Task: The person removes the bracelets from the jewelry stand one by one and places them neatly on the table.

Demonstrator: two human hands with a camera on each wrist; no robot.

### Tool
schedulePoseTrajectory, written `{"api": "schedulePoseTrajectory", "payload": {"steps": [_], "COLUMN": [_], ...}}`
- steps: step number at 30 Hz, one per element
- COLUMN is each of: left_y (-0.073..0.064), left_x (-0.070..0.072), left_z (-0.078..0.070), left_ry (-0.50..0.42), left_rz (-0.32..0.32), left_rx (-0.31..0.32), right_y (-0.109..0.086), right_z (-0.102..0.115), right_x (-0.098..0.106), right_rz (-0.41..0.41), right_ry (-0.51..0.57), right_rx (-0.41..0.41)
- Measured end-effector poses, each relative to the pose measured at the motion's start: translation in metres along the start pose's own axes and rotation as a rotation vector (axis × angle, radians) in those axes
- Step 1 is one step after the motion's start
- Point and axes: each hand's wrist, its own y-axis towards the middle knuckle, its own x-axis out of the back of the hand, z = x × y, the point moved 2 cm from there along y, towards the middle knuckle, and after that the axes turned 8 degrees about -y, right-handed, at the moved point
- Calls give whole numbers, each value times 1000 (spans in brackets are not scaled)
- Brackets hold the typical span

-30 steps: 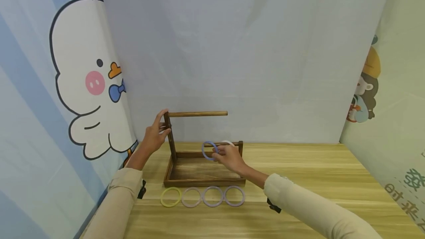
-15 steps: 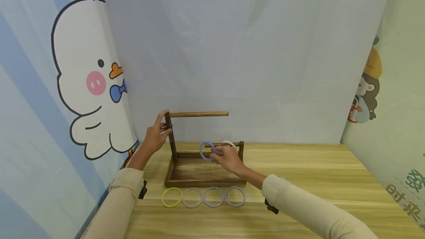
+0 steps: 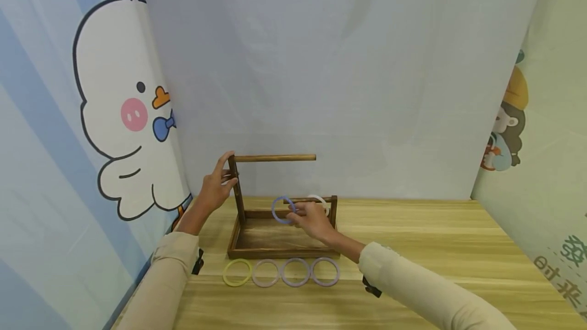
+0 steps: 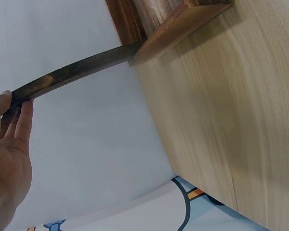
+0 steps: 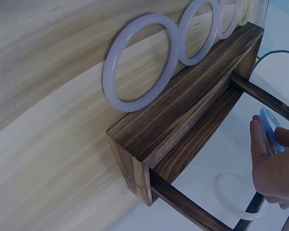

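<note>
My left hand (image 3: 214, 187) grips the top of the tall post of a dark wooden bangle stand (image 3: 283, 254), thumb on one side and fingers on the other. My right hand (image 3: 315, 222) pinches a blue bangle (image 3: 272, 213) between thumb and fingers. The bangle is upright at the free end of the stand's lower rod (image 3: 300, 199), which overlaps its opening in the head view. A white bangle (image 5: 216, 190) hangs on that lower rod, partly hidden behind my right hand in the head view. The upper rod (image 3: 275, 158) carries nothing.
In front of the stand, a yellow bangle (image 3: 223, 273), a pale pinkish bangle (image 3: 254, 275) and two lilac bangles (image 3: 283, 275) lie in a row on the wooden table (image 3: 412, 248). A grey-white curtain (image 3: 367, 90) hangs behind, with printed cloths at both sides.
My right hand has shifted slightly left with the blue bangle, towards and past the lower rod's free end. More of the white bangle now shows. My left hand keeps its grip on the post.
</note>
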Motion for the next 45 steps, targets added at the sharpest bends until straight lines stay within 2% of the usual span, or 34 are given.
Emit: {"api": "schedulePoseTrajectory", "payload": {"steps": [7,13,22,26,28,35,39,45], "left_y": [1,1,3,5,5,3,2,0], "left_x": [0,0,0,2,3,4,3,2], "left_z": [0,-1,-1,-2,-2,-2,-1,-2], "left_ry": [9,9,10,17,18,0,-4,7], "left_rz": [-7,-4,-4,-4,-9,-7,-4,-6], "left_rx": [-11,7,3,2,6,21,16,5], "right_y": [-2,-3,-9,-11,-12,-19,-22,-26], "right_z": [3,1,1,2,3,4,5,8], "right_x": [-4,-8,-12,-17,-20,-36,-42,-50], "right_rz": [9,35,63,95,119,158,186,224], "right_ry": [-37,24,45,88,109,73,150,177], "right_rx": [-14,-59,-56,-70,-64,-43,-34,-24]}}
